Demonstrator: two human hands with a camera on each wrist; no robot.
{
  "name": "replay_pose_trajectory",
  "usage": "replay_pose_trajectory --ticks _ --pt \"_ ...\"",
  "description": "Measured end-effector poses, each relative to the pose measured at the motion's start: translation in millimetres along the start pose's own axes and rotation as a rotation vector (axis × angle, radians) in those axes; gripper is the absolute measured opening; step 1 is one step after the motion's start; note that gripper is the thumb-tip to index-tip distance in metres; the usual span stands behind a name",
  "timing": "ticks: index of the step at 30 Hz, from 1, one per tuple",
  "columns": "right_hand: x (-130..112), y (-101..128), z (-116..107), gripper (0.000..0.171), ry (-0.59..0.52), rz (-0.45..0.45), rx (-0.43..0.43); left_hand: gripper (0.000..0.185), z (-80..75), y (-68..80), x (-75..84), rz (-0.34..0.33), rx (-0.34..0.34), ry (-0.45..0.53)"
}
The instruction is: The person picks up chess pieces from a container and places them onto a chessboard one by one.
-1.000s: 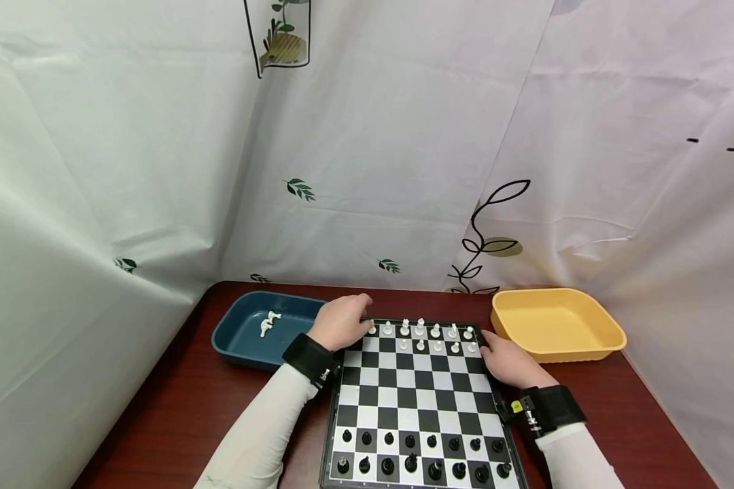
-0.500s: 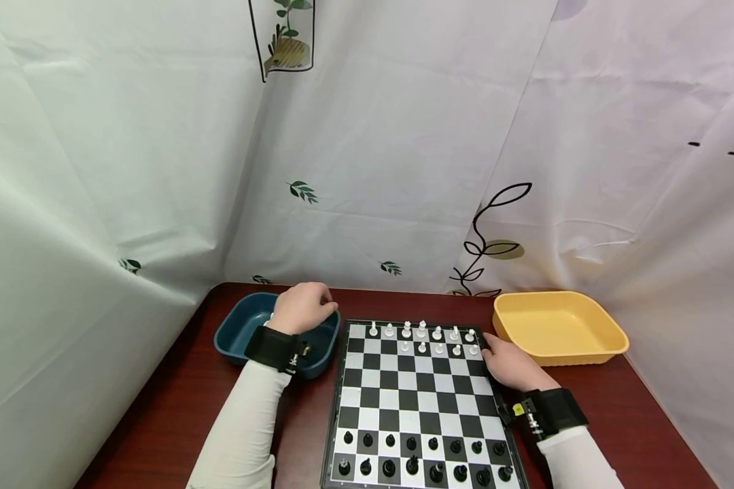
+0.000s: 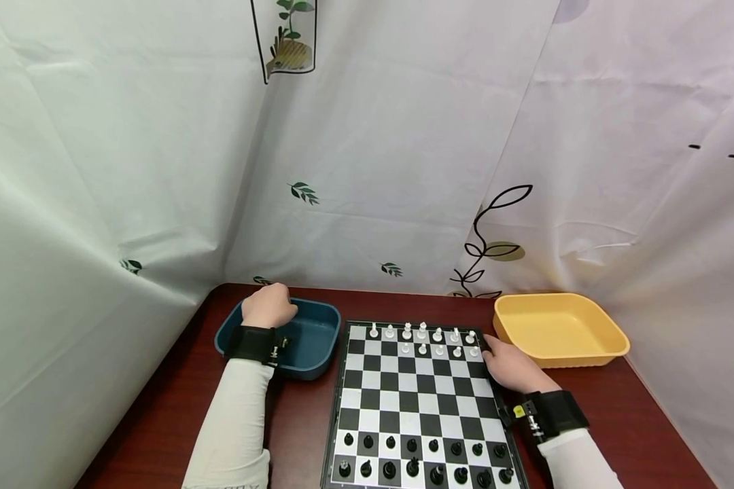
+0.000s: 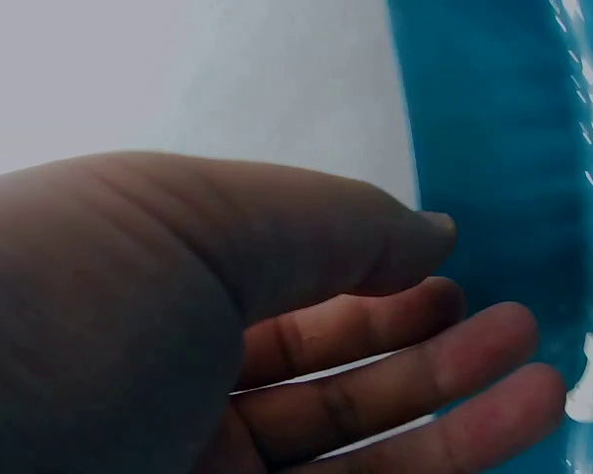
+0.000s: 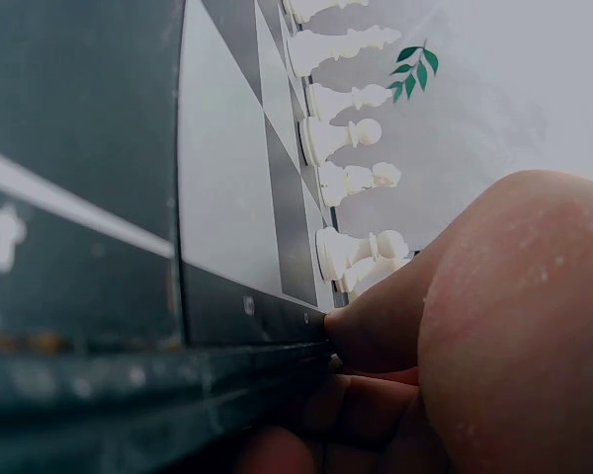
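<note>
My left hand (image 3: 269, 307) is over the left part of the blue tray (image 3: 325, 339). Its thumb and fingers are loosely bent and apart, with nothing between them in the left wrist view. Just beyond those fingertips lie white chess pieces (image 4: 591, 380) inside the tray, partly cut off by the frame edge. At the far right corner of the chessboard (image 3: 412, 380), my right hand (image 3: 514, 365) grips the board's side, thumb at the top edge and fingers lower down. White chessmen (image 3: 407, 331) stand along the board's far end, the second row filled only toward the right.
Two rows of black chessmen (image 3: 412, 466) stand at the near end of the board. A yellow tray (image 3: 559, 358) sits right of the board, near my right hand. Behind the reddish-brown table (image 3: 159, 414) hangs a white printed cloth (image 3: 373, 170).
My left hand has moved left from the board's far left corner, where a white piece now stands, to over the blue tray. My right hand stays at the board's edge.
</note>
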State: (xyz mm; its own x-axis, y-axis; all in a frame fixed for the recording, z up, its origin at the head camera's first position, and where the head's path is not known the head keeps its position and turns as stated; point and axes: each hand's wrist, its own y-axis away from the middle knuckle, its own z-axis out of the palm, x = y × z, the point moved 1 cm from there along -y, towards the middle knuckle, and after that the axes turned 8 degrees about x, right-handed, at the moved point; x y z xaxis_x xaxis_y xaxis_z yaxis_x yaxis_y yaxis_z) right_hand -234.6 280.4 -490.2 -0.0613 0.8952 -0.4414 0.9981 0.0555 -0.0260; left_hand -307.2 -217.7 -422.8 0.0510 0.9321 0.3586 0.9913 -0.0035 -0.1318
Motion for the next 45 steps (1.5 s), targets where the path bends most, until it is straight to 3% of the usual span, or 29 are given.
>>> replay_pose_trajectory --ticks 9,14,22,30,45 --pt "0.3 -1.3 0.2 0.054 -0.003 0.011 -0.011 0.036 2.7 -5.9 -18.3 -0.127 -0.004 -0.057" --pt "0.2 -1.2 0.0 0.054 0.003 0.006 -0.007 0.031 7.1 -6.1 -22.3 -0.173 -0.049 -0.078" --pt "2.1 -1.0 1.8 0.053 0.001 0.001 -0.002 0.023 15.7 -6.9 -26.0 -0.173 -0.105 -0.09" --pt "3.5 -1.4 2.1 0.054 -0.007 -0.001 -0.002 0.012 21.6 -8.1 -28.5 -0.175 -0.106 -0.087" --pt "3.8 -1.2 2.2 0.054 -0.002 -0.002 0.001 0.015 29.7 -11.0 -33.2 -0.189 -0.099 -0.054"
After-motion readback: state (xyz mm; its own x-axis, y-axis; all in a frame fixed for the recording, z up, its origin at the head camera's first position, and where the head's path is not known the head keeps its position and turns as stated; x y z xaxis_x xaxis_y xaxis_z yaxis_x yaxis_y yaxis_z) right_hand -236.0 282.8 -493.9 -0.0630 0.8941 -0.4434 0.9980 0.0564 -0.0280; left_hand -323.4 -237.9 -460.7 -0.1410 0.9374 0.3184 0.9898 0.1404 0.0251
